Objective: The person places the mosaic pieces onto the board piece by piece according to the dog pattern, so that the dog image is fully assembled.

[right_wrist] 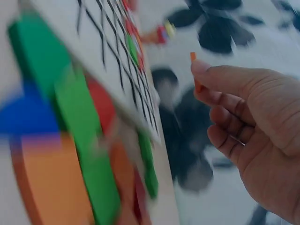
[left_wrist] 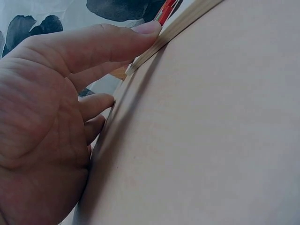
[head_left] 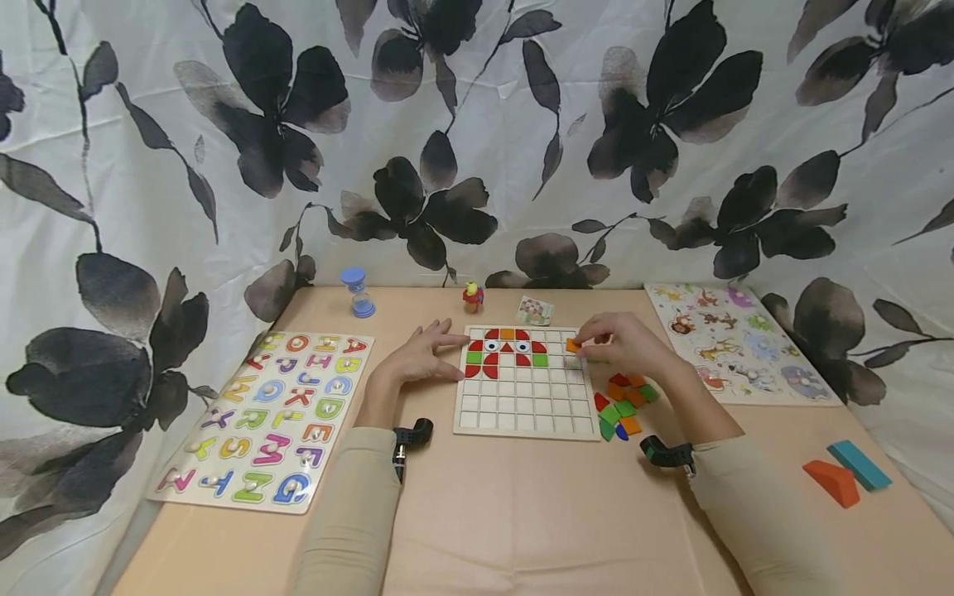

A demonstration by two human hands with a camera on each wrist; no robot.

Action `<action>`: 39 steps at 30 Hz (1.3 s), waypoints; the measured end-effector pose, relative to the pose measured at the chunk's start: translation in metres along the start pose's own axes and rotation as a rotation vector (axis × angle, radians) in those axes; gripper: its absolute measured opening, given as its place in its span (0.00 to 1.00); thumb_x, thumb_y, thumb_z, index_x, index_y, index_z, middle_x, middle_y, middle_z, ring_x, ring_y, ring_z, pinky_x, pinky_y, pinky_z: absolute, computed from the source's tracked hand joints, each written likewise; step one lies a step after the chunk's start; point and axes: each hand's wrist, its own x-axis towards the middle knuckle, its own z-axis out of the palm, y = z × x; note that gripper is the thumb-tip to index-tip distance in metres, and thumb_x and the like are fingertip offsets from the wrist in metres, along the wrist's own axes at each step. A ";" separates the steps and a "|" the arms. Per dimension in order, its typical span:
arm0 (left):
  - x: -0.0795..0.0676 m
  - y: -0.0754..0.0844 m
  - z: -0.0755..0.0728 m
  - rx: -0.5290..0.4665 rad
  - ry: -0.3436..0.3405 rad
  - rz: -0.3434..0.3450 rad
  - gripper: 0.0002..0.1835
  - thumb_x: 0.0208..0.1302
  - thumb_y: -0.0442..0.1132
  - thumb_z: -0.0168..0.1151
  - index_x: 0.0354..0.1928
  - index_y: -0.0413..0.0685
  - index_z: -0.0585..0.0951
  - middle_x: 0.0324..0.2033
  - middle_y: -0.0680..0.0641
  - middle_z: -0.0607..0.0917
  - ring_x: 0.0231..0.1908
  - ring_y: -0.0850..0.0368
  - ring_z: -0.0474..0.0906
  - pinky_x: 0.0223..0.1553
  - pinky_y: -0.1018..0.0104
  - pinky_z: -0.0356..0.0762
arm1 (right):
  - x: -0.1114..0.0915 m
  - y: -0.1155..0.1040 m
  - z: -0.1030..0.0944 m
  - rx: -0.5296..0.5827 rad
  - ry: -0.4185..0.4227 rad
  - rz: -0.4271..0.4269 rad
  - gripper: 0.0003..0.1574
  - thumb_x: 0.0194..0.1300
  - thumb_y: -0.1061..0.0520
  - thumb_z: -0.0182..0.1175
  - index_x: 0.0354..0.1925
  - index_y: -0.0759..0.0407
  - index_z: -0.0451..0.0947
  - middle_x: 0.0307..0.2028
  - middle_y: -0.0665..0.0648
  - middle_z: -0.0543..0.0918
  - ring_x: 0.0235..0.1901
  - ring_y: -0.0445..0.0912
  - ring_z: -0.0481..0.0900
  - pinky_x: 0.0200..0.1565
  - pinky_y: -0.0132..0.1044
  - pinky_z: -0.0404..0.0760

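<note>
A white grid board (head_left: 527, 397) lies on the table, with red, green, orange and white-and-blue tiles (head_left: 508, 348) set in its upper left squares. My left hand (head_left: 423, 356) rests at the board's left side, fingers fairly straight, its thumb touching the edge; the left wrist view shows that thumb against the board's wooden side (left_wrist: 178, 30). Over the board's upper right corner, my right hand (head_left: 626, 341) pinches an orange tile (head_left: 572, 345) between thumb and finger. In the right wrist view the orange tile (right_wrist: 192, 56) is seen edge-on. Loose coloured tiles (head_left: 624, 407) lie right of the board.
An alphabet puzzle board (head_left: 261, 418) lies left, an animal puzzle board (head_left: 738, 343) right. Behind the grid board are a blue sand timer (head_left: 359, 292), a small toy figure (head_left: 473, 298) and a picture card (head_left: 535, 311). Orange (head_left: 832, 482) and blue (head_left: 860, 465) blocks lie at far right.
</note>
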 end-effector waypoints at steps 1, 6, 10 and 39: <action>0.000 0.000 0.000 -0.002 0.001 -0.001 0.39 0.45 0.53 0.75 0.64 0.63 0.74 0.75 0.46 0.51 0.75 0.48 0.35 0.72 0.46 0.28 | 0.006 -0.007 0.005 0.009 -0.016 -0.017 0.10 0.57 0.54 0.70 0.40 0.47 0.87 0.39 0.45 0.84 0.37 0.46 0.75 0.37 0.38 0.78; 0.000 0.000 0.000 0.006 -0.002 0.003 0.40 0.45 0.53 0.75 0.64 0.62 0.74 0.75 0.46 0.51 0.75 0.47 0.35 0.72 0.47 0.28 | 0.031 -0.037 0.033 0.064 -0.128 -0.090 0.12 0.56 0.55 0.71 0.41 0.51 0.87 0.40 0.46 0.85 0.42 0.47 0.78 0.44 0.41 0.80; 0.001 0.000 0.000 0.008 -0.003 0.008 0.40 0.45 0.54 0.75 0.64 0.63 0.74 0.75 0.46 0.51 0.75 0.47 0.35 0.72 0.46 0.28 | 0.046 -0.050 0.052 0.017 -0.191 -0.153 0.12 0.56 0.55 0.71 0.41 0.52 0.87 0.38 0.47 0.85 0.41 0.48 0.79 0.45 0.43 0.80; 0.001 0.001 -0.001 -0.011 -0.010 -0.002 0.39 0.45 0.52 0.75 0.64 0.64 0.75 0.75 0.46 0.51 0.75 0.47 0.34 0.72 0.44 0.28 | 0.054 -0.058 0.070 -0.141 -0.273 -0.198 0.12 0.59 0.56 0.68 0.44 0.51 0.87 0.42 0.46 0.85 0.46 0.40 0.78 0.52 0.39 0.79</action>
